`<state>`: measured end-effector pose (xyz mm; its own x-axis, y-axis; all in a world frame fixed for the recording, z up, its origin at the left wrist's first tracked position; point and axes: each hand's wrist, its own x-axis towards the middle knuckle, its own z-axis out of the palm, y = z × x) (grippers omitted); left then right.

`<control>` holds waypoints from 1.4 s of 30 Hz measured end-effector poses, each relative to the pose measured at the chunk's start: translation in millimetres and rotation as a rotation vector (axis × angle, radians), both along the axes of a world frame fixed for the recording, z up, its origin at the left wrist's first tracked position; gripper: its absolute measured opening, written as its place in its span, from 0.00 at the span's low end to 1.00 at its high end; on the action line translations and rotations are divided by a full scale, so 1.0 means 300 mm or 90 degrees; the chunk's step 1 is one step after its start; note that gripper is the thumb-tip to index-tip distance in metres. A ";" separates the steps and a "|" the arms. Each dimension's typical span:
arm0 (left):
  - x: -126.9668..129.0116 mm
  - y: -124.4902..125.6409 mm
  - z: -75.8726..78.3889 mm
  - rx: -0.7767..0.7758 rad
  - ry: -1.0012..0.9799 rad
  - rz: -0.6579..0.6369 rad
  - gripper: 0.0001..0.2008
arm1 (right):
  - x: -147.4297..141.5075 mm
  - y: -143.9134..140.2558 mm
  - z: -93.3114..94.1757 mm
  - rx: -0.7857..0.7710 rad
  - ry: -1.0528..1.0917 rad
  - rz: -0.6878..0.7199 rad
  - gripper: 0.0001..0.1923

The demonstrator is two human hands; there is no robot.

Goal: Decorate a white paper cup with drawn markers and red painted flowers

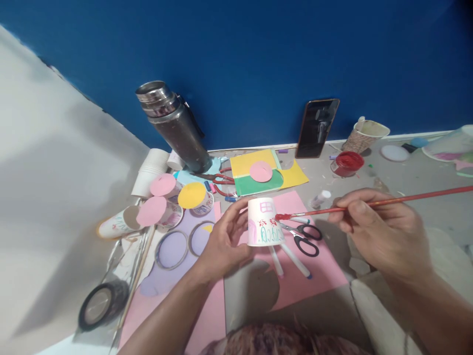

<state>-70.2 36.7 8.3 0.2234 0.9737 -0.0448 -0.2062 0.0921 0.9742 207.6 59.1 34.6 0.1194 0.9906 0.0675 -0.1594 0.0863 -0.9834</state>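
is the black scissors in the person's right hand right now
No, the right hand holds a red-tipped paintbrush, while the black scissors lie on the pink paper.

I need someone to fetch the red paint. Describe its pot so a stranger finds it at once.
Start at the phone leaning on the blue wall. Just right of its base stands the paint pot, with a patterned paper cup behind. It alone is low, round and filled red.

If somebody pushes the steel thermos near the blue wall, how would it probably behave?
The steel thermos is tall and narrow, so it may tip rather than slide. Its metal body looks stiff and probably heavy. If it falls, the round shape could roll toward the red-handled scissors.
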 end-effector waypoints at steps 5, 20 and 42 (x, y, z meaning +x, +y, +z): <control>-0.008 0.000 -0.009 -0.007 -0.027 -0.010 0.40 | 0.003 -0.002 -0.005 0.018 -0.003 0.007 0.10; -0.012 0.006 0.004 -0.010 -0.033 -0.037 0.39 | -0.009 0.006 0.004 0.041 0.045 0.037 0.10; 0.032 -0.031 0.031 0.065 -0.046 -0.110 0.47 | -0.048 -0.037 -0.071 0.252 -0.466 0.227 0.45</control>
<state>-60.7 27.5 17.6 0.3871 0.9190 0.0743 -0.2654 0.0339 0.9636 193.3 48.0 13.3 -0.3976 0.8485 0.3493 0.4119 0.5052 -0.7583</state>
